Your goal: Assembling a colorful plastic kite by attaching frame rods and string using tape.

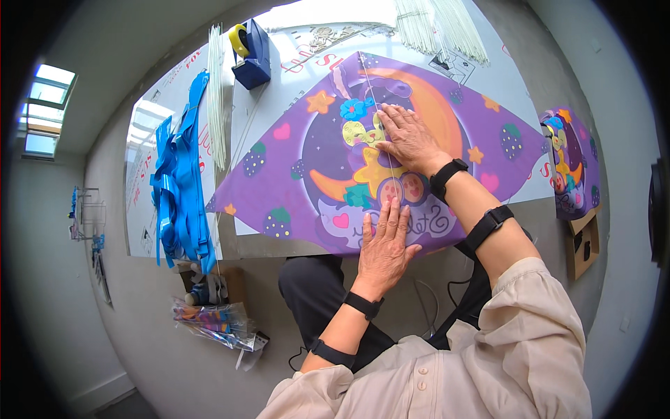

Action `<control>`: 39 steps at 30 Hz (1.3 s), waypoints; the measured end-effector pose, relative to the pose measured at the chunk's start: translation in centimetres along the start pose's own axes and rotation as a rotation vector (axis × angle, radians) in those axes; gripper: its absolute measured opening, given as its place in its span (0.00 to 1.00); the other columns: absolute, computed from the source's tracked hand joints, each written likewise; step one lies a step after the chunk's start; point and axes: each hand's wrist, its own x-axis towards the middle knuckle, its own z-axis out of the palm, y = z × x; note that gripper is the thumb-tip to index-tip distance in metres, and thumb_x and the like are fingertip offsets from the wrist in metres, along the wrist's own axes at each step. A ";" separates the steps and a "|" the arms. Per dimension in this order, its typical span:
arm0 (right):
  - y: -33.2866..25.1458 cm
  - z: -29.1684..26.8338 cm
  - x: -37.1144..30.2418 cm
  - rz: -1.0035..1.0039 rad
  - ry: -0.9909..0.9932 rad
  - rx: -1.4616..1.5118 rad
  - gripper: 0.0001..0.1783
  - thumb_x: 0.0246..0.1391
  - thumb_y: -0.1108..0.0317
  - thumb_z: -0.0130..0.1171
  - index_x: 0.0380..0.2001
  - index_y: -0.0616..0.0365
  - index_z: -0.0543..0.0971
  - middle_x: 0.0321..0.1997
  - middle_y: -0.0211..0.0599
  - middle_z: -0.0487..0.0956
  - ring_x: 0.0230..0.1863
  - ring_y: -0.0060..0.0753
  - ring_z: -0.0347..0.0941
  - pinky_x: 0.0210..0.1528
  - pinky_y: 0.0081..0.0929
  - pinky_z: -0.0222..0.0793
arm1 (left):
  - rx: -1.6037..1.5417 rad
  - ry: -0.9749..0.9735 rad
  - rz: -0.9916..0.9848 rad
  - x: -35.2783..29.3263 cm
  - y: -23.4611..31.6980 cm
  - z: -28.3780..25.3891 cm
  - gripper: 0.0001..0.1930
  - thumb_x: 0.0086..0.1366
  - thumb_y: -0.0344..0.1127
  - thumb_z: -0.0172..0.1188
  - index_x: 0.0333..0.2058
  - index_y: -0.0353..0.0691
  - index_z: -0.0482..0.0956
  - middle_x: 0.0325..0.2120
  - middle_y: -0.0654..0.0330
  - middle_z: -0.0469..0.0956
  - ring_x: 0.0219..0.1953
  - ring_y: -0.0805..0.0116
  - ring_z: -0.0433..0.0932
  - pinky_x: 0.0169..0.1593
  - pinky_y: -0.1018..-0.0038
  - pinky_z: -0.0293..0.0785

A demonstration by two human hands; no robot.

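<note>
A purple diamond-shaped kite (272, 164) lies spread on the table, printed with a cartoon animal, an orange moon, stars, hearts and strawberries. Down its middle, from the top corner toward my hands, runs a thin white rod (372, 84). My right hand (412, 140) rests flat on the kite's centre beside the rod, fingers stretched out. Nearer to me, my left hand (384, 248) lies palm down over the lower part, its fingertips at the rod's lower stretch. Both hands are open. Whatever is beneath the palms is hidden.
Blue ribbon strips (183, 188) hang over the table's left side, next to a bundle of pale rods (216, 98). A blue tape dispenser (252, 59) stands behind the kite. More rods (453, 28) lie at the far edge. A second printed kite (572, 164) hangs at the right.
</note>
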 end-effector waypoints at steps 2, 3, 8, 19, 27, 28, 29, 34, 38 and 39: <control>-0.4 -1.0 0.8 0.058 -0.102 0.029 0.37 0.56 0.43 0.46 0.60 0.61 0.61 0.65 0.43 0.58 0.67 0.43 0.51 0.65 0.41 0.48 | 0.004 -0.002 -0.002 0.0 -0.2 -0.2 0.38 0.59 0.52 0.55 0.63 0.39 0.53 0.66 0.53 0.46 0.69 0.61 0.41 0.66 0.54 0.33; -0.5 -1.5 1.2 0.056 -0.098 0.026 0.37 0.56 0.43 0.46 0.60 0.61 0.61 0.65 0.43 0.58 0.67 0.43 0.51 0.65 0.41 0.48 | 0.006 0.003 0.000 -0.1 -0.2 -0.1 0.38 0.59 0.52 0.55 0.63 0.39 0.53 0.66 0.53 0.46 0.69 0.61 0.41 0.66 0.54 0.33; -0.2 -1.2 2.0 0.182 -0.054 -0.009 0.37 0.55 0.39 0.46 0.60 0.50 0.63 0.65 0.45 0.59 0.67 0.43 0.52 0.63 0.47 0.47 | -0.142 0.069 -0.022 0.1 -0.6 -1.2 0.37 0.58 0.47 0.58 0.62 0.39 0.55 0.64 0.51 0.50 0.67 0.55 0.47 0.65 0.53 0.43; 8.7 -2.3 -0.5 0.451 -0.168 -0.030 0.38 0.56 0.37 0.41 0.66 0.38 0.51 0.72 0.40 0.43 0.73 0.40 0.32 0.69 0.52 0.26 | 0.163 0.142 -0.418 6.4 -17.0 -7.2 0.37 0.62 0.56 0.51 0.65 0.49 0.51 0.66 0.53 0.44 0.68 0.53 0.41 0.63 0.41 0.39; 10.2 -2.2 -0.5 0.447 -0.222 -0.043 0.40 0.55 0.36 0.42 0.67 0.37 0.49 0.72 0.41 0.41 0.73 0.43 0.32 0.68 0.54 0.25 | 0.172 0.023 -0.458 8.2 -16.7 -8.3 0.39 0.58 0.54 0.57 0.64 0.48 0.53 0.65 0.50 0.48 0.67 0.51 0.45 0.61 0.38 0.44; 10.4 -2.2 -0.4 0.419 -0.223 -0.031 0.40 0.55 0.36 0.42 0.67 0.37 0.49 0.72 0.41 0.41 0.73 0.43 0.32 0.68 0.54 0.25 | 0.180 0.031 -0.486 7.9 -16.9 -8.4 0.39 0.58 0.54 0.57 0.64 0.48 0.53 0.65 0.50 0.48 0.67 0.51 0.45 0.61 0.38 0.44; 10.6 -2.3 -0.4 0.438 -0.204 -0.048 0.40 0.55 0.36 0.42 0.67 0.36 0.48 0.72 0.42 0.41 0.73 0.44 0.31 0.68 0.55 0.26 | 0.109 0.114 -0.458 7.8 -17.4 -8.4 0.39 0.57 0.52 0.59 0.63 0.46 0.54 0.64 0.49 0.49 0.67 0.50 0.46 0.61 0.40 0.46; 7.1 -4.6 1.1 0.293 -0.043 0.221 0.30 0.54 0.54 0.57 0.59 0.51 0.65 0.62 0.51 0.62 0.63 0.47 0.58 0.62 0.36 0.57 | -0.106 0.610 -0.288 9.2 -24.0 -10.6 0.15 0.56 0.36 0.60 0.40 0.35 0.76 0.41 0.47 0.76 0.47 0.53 0.74 0.50 0.61 0.68; -2.7 -7.8 4.0 0.167 -0.226 0.702 0.15 0.48 0.63 0.62 0.34 0.64 0.76 0.31 0.49 0.76 0.33 0.47 0.73 0.38 0.37 0.69 | -0.290 0.785 -0.393 14.0 -28.8 -17.7 0.06 0.53 0.29 0.56 0.25 0.33 0.79 0.20 0.51 0.79 0.26 0.57 0.79 0.34 0.67 0.73; -4.7 -7.4 4.5 0.081 -0.251 0.671 0.14 0.47 0.63 0.62 0.30 0.64 0.76 0.29 0.49 0.75 0.31 0.48 0.73 0.36 0.38 0.69 | -0.370 0.752 -0.408 15.6 -30.1 -19.1 0.06 0.54 0.30 0.56 0.27 0.35 0.80 0.24 0.49 0.79 0.30 0.56 0.79 0.37 0.66 0.73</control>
